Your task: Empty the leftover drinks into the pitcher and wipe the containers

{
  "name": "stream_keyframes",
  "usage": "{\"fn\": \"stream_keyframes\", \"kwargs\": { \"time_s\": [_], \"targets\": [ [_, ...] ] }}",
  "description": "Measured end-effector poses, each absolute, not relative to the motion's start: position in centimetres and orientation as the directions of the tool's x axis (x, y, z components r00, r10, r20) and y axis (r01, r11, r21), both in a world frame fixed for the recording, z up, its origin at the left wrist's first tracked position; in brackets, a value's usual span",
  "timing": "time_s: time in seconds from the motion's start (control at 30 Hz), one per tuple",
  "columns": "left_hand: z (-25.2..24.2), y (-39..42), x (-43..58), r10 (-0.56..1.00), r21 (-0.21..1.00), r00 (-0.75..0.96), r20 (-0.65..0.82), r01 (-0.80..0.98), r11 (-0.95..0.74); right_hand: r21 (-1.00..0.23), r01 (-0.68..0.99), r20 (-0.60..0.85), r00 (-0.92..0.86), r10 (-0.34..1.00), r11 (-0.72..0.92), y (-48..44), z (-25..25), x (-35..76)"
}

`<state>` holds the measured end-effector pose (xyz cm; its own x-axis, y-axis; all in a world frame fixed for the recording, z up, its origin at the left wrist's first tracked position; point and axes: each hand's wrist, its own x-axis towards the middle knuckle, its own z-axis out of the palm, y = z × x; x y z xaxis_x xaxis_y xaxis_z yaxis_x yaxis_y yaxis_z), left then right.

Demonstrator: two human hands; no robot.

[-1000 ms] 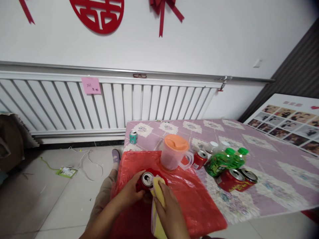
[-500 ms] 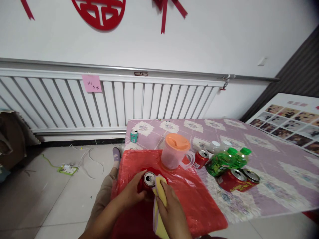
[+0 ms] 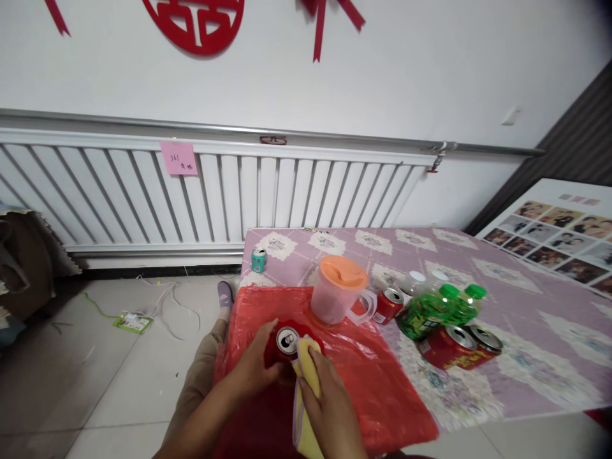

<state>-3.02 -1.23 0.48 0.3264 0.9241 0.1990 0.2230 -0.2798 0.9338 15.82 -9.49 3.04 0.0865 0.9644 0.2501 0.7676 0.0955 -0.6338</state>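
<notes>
A red drink can [image 3: 287,340] with its top popped stands low in the middle, over the red plastic sheet. My left hand [image 3: 261,363] curls round the can's left side, with the thumb at the near side and a fingertip near the rim. A folded yellow cloth [image 3: 306,395] with a pale purple edge is gripped in my right hand [image 3: 327,395], and its upper end presses against the can's right side. The can's lower body is largely hidden by my hands and the cloth.
Behind the can stands a pink pitcher [image 3: 335,299] with an orange lid. To its right are another red can [image 3: 387,307], green bottles [image 3: 425,312] and two larger cans [image 3: 449,347]. A small teal can [image 3: 259,261] stands at the table's back left corner. Radiator [image 3: 287,191] behind.
My left fingertip has lifted slightly from the can, and the can's top looks a little turned. The cloth and right hand keep nearly the same place. The whole view has shifted slightly.
</notes>
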Motion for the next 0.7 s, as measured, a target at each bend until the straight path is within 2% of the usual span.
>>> {"fn": "stream_keyframes", "kwargs": {
  "time_s": [0.1, 0.33, 0.57, 0.7],
  "targets": [
    [0.8, -1.1, -3.2, 0.904, 0.94, 0.39, 0.176, 0.207, -0.272, -0.631, 0.769, 0.268, 0.091, 0.959, 0.104, -9.6, 2.8, 15.8],
    [0.8, -1.8, -2.2, 0.952, 0.913, 0.245, 0.184, 0.316, -0.258, -0.615, 0.782, 0.269, 0.088, 0.959, 0.101, -9.8, 2.9, 15.6],
    [1.7, -1.4, -3.4, 0.902, 0.937, 0.403, 0.156, 0.227, -0.264, -0.618, 0.779, 0.265, 0.08, 0.961, 0.106, -10.0, 3.6, 15.7],
    [1.6, -1.4, -3.1, 0.906, 0.936, 0.38, 0.185, 0.212, -0.28, -0.615, 0.781, 0.264, 0.078, 0.961, 0.105, -10.1, 3.7, 15.5]
  ]
}}
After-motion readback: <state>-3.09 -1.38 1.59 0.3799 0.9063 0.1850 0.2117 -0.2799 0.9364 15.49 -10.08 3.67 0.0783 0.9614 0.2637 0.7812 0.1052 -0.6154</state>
